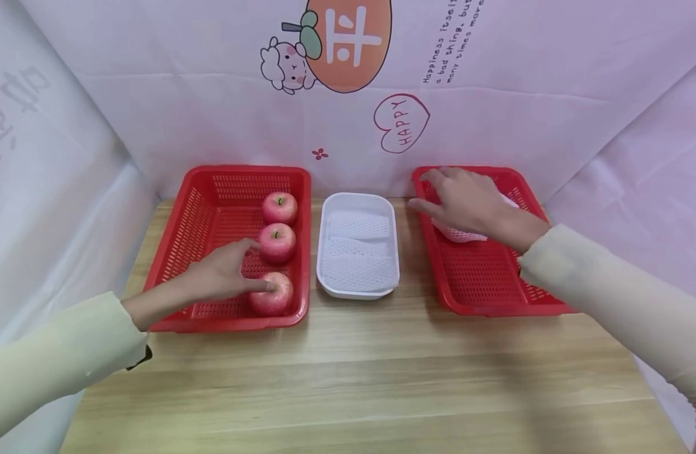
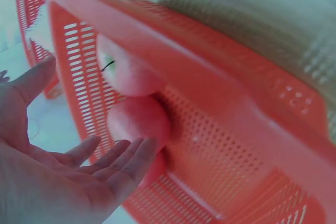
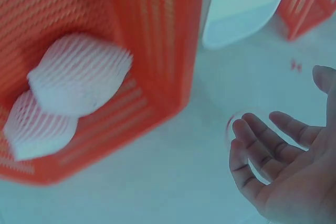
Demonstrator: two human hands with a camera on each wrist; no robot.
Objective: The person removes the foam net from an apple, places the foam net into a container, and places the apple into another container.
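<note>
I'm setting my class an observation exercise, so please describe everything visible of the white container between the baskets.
The white container is a shallow, open-topped box with rounded corners; it looks like plastic. It stands upright on the wood-grain table, its long sides running away from the viewer, between the left red basket and the right red basket, with a gap on each side. White foam nets lie inside, covering most of its floor. Nothing else visibly touches it.

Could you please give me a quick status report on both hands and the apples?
Left hand by three bare apples, gripping nothing. Right hand empty, near right basket. Apples in left basket; nothing visibly blocking.
</note>
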